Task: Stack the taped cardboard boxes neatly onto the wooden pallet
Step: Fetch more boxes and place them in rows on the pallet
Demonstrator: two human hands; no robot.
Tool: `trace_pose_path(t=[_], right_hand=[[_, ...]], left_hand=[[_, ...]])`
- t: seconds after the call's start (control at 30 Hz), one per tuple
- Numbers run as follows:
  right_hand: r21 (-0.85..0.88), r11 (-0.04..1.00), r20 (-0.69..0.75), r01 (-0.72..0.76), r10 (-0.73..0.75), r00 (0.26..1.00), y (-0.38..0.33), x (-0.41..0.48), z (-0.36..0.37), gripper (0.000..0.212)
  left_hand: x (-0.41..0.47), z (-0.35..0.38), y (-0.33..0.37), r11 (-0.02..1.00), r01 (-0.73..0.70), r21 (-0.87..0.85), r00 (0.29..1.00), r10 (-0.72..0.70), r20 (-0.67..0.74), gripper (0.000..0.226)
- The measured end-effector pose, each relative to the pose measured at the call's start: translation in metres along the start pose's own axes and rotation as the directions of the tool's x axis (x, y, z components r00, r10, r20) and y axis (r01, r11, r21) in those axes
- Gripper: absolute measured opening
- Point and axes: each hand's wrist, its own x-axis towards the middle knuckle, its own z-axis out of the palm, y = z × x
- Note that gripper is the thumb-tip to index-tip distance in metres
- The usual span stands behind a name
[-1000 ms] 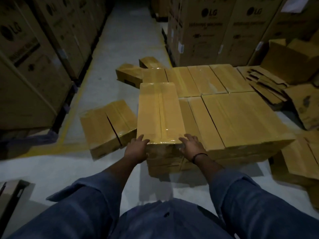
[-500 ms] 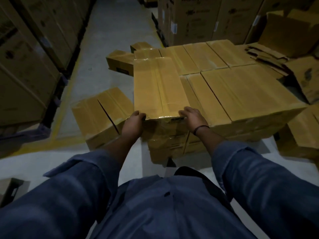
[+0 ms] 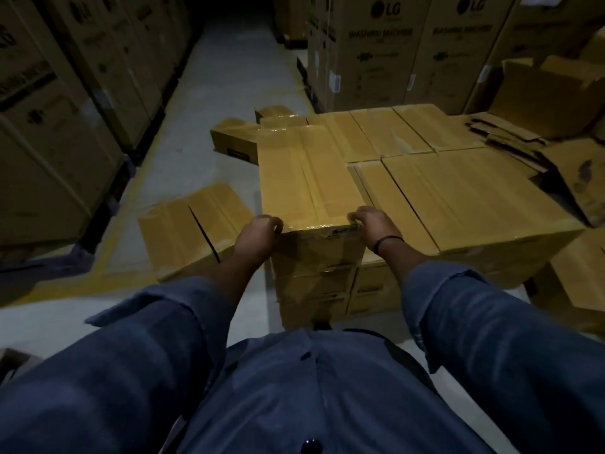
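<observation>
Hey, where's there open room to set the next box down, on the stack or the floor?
Free: the tops of the lower boxes right of the held box, bare to the far edge; the aisle floor beside the tall cartons. Crowded: loose boxes on the floor beside the left hand, cardboard scraps piled at the right.

top box [image 3: 304,172] on stack [image 3: 458,198] | loose box [image 3: 193,231] left

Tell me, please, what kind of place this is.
Most likely a warehouse: tall cartons printed LG washing machine line a concrete aisle with a yellow floor line, and the left hand and right hand grip a taped box on a low stack.
</observation>
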Motion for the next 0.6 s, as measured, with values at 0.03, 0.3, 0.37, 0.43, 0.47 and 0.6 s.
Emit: trace_pose_path(t=[0.03, 0.3, 0.37, 0.43, 0.47, 0.6], right_hand=[[0.001, 1.0, -0.001, 0.003, -0.003, 1.0, 0.0, 0.0, -0.001, 0.035], [0.029, 1.0, 0.018, -0.002, 0.001, 1.0, 0.002, 0.008, -0.003, 0.033], [0.025, 1.0, 0.032, -0.01, 0.01, 0.999, 0.003, 0.011, -0.004, 0.035], [0.017, 1.0, 0.039, -0.014, 0.014, 0.999, 0.002, 0.012, -0.003, 0.036], [0.017, 1.0, 0.039, -0.014, 0.014, 0.999, 0.002, 0.013, -0.003, 0.037], [0.01, 1.0, 0.038, -0.019, 0.019, 0.999, 0.0, 0.015, -0.002, 0.039]], left_hand=[[0.001, 0.001, 0.0, 1.0, 0.001, 0.002, 1.0, -0.001, 0.0, 0.014], [0.011, 0.002, -0.001, 0.999, -0.021, 0.03, 1.0, 0.021, -0.01, 0.013], [0.012, 0.003, -0.001, 0.999, -0.028, 0.039, 1.0, 0.029, -0.007, 0.014], [0.013, 0.003, -0.004, 0.999, -0.035, 0.035, 0.999, 0.036, -0.01, 0.015], [0.013, 0.004, -0.005, 0.999, -0.037, 0.033, 0.999, 0.037, -0.011, 0.016], [0.014, 0.003, -0.007, 0.999, -0.022, 0.032, 1.0, 0.023, -0.021, 0.017]])
